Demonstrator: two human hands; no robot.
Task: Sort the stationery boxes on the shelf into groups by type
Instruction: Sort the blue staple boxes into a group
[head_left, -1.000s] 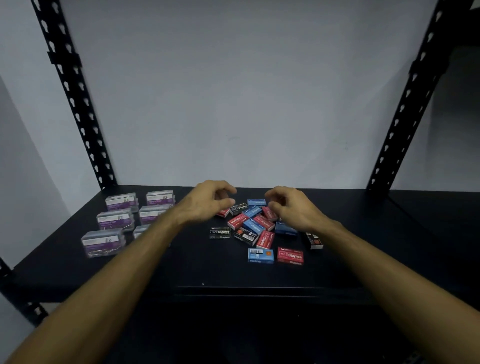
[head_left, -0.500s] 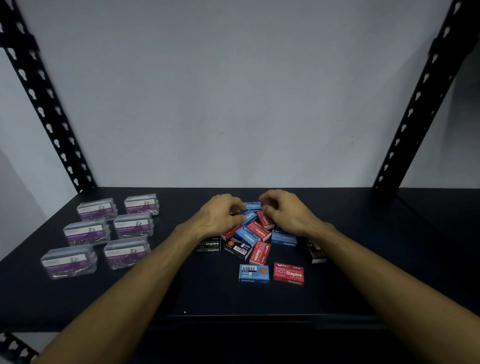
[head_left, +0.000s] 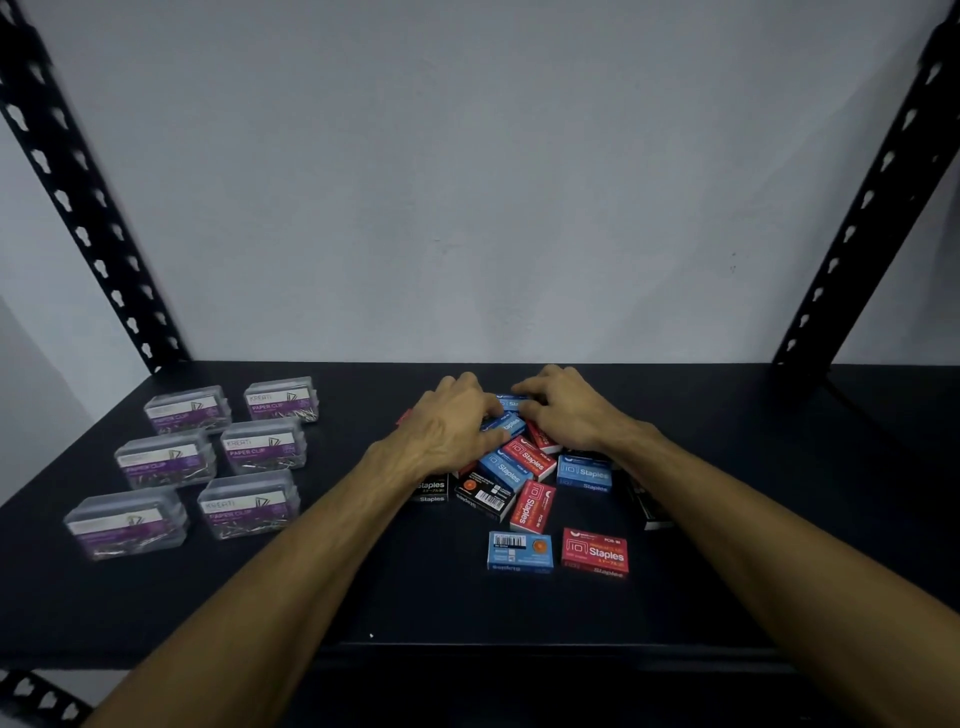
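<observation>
1. on the black shelf (head_left: 779, 519), a jumbled pile of staple boxes (head_left: 524, 467) in red, blue and black lies at centre.
2. left hand (head_left: 447, 426) rests on the pile's 10 o'clock edge, fingers curled on a blue box (head_left: 506, 425); whether it grasps it, cannot tell.
3. right hand (head_left: 563, 410) covers the 1 o'clock edge; its grip cannot be told either.
4. six clear paper clip boxes (head_left: 208, 457) stand in two rows at 9 o'clock, well apart from the pile.
</observation>
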